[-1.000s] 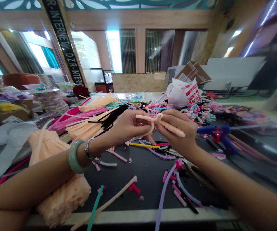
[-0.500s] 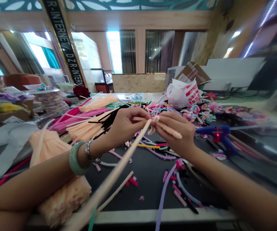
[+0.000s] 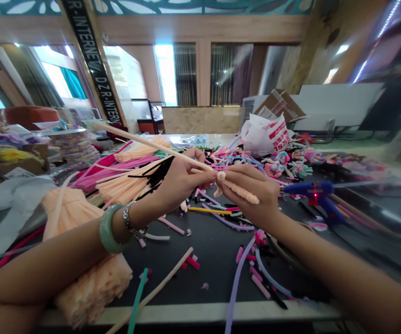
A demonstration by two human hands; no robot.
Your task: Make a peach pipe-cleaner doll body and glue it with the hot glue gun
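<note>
My left hand (image 3: 179, 181) pinches a long peach pipe cleaner (image 3: 145, 142) whose free end sticks up and to the left. My right hand (image 3: 252, 188) grips a short coil wound from peach pipe cleaner (image 3: 242, 191), and the long strand runs into its left tip between my fingers. Both hands hover above the black table (image 3: 207, 241). A green bangle and a bead bracelet sit on my left wrist.
A blue glue gun (image 3: 313, 192) with a red light lies to the right. Bundles of peach, pink and black pipe cleaners (image 3: 131, 178) lie at left, cut scraps lie all over, a white plastic bag (image 3: 265, 134) sits behind, and a peach bundle (image 3: 89, 283) rests under my left forearm.
The long strand's free end has swung from hanging toward me, down and left, to pointing up and away at the left. Both hands stayed close together over the table.
</note>
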